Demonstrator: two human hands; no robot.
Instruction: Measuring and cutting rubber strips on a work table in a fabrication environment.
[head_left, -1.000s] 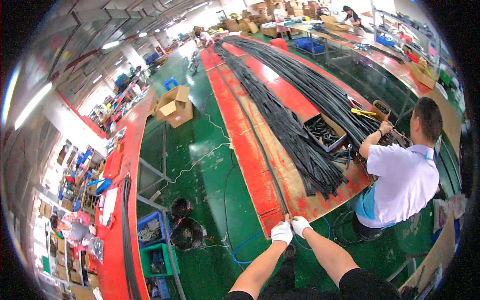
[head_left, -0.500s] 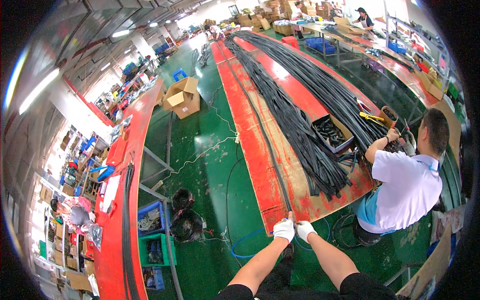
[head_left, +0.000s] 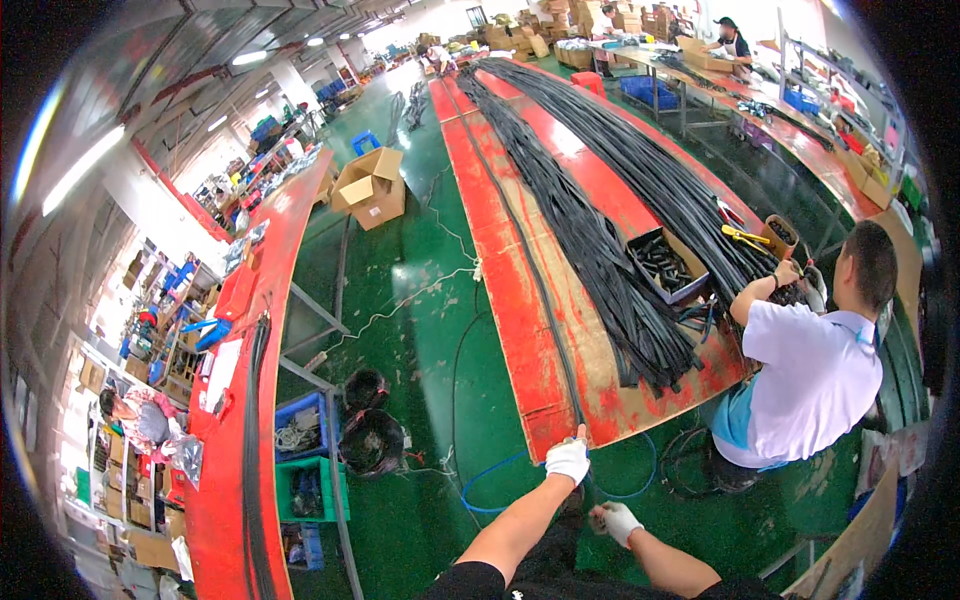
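Observation:
My left hand [head_left: 568, 460], in a white glove, is closed around the near end of a long thin black tube [head_left: 558, 345] at the table's front edge. This tube runs along the left side of the red table [head_left: 497, 335]. Below the edge and to the right, my right hand [head_left: 617, 522] hangs apart from the table, also gloved. Its fingers are curled, and I cannot make out what is in them. Thick bundles of black tubes [head_left: 570, 220] lie lengthwise beside the single tube. An open box [head_left: 690, 290] of short black pieces rests on the right bundle.
A co-worker [head_left: 815, 370] sits at the table's right corner, near yellow-handled pliers [head_left: 745, 237]. A blue hose [head_left: 483, 508] loops on the green floor [head_left: 420, 330]. To the left stands another red table [head_left: 222, 480] with black strips, above blue and green crates [head_left: 312, 490].
My right hand has left the table edge beside my left hand and moved down toward me. My left hand stays on the tube. The view has shifted slightly.

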